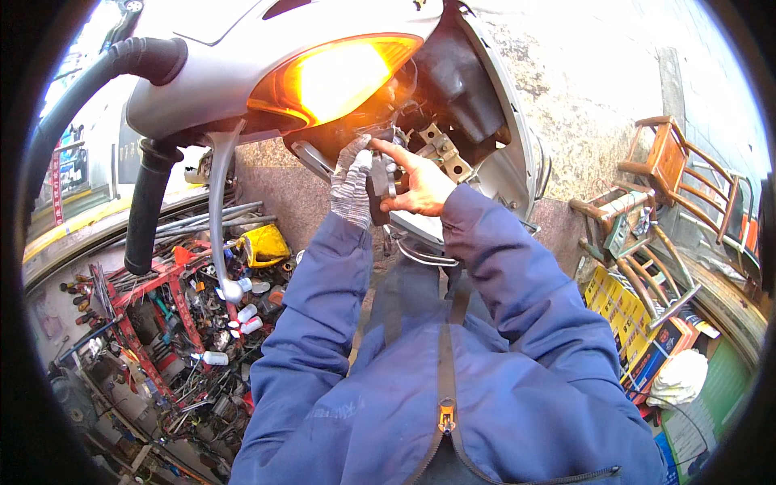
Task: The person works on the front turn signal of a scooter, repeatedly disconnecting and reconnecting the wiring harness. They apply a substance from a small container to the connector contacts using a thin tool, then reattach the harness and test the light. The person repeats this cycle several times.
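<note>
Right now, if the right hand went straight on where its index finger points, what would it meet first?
From the right hand, probably the gloved left hand; depth between them is unclear.

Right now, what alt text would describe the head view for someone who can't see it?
A gloved left hand and a bare right hand hold a dark block beside a silver scooter whose orange light is glowing. Tools and bottles clutter the left; wooden chairs are at right.

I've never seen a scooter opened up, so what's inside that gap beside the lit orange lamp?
A light metal bracket with holes and a black moulded part show there. The gloved left hand and bare right hand cover whatever lies behind them.
</note>
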A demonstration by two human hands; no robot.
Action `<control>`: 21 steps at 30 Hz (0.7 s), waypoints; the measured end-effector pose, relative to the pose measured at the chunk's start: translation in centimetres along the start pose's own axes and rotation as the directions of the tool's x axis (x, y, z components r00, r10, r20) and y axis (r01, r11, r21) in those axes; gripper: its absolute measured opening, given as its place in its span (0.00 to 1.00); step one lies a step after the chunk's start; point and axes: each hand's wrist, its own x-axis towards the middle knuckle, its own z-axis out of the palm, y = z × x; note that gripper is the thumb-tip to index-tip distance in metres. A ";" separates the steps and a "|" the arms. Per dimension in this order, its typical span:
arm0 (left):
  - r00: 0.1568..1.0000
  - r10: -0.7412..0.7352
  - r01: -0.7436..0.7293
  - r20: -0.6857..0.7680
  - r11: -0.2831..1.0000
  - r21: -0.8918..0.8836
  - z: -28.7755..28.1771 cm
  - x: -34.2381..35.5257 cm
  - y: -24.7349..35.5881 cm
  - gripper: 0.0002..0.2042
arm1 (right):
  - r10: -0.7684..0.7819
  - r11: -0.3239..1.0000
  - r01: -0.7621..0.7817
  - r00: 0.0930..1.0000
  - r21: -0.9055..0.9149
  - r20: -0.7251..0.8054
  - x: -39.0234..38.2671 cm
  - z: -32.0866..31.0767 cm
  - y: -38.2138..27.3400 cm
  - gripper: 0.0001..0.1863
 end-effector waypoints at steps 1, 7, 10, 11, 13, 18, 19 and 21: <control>0.994 0.096 -0.097 0.055 0.995 0.028 0.1 -0.1 0.0 0.14 | 0.003 1.000 -0.002 0.999 0.017 -0.041 0.0 0.2 0.1 0.51; 0.930 0.366 -0.367 0.037 0.914 0.175 1.0 -0.1 -0.1 0.10 | 0.207 0.974 -0.216 0.970 -0.065 -0.126 -1.6 1.4 2.1 0.47; 0.894 0.448 -0.445 0.020 0.879 0.171 1.3 0.6 -0.7 0.11 | 0.190 0.975 -0.207 0.966 -0.085 -0.173 -2.1 1.7 3.3 0.39; 0.872 0.489 -0.485 0.027 0.853 0.191 1.5 0.8 -1.1 0.12 | 0.168 0.966 -0.202 0.965 -0.160 -0.202 -2.4 1.5 3.6 0.37; 0.866 0.499 -0.484 -0.026 0.851 0.203 1.9 1.2 -2.1 0.12 | 0.202 0.969 -0.225 0.960 -0.106 -0.194 -2.5 0.8 4.2 0.34; 0.829 0.558 -0.551 0.036 0.805 0.220 3.2 1.2 -3.5 0.12 | 0.223 0.967 -0.239 0.962 -0.087 -0.160 -2.4 -1.9 5.3 0.25; 0.846 0.532 -0.508 -0.003 0.810 0.292 3.3 1.2 -3.4 0.13 | 0.164 0.974 -0.188 0.971 -0.125 -0.175 -2.5 -2.4 5.4 0.25; 0.836 0.549 -0.510 0.017 0.764 0.394 3.6 1.5 -3.4 0.14 | 0.154 0.968 -0.188 0.969 -0.169 -0.191 -2.1 -3.7 5.8 0.27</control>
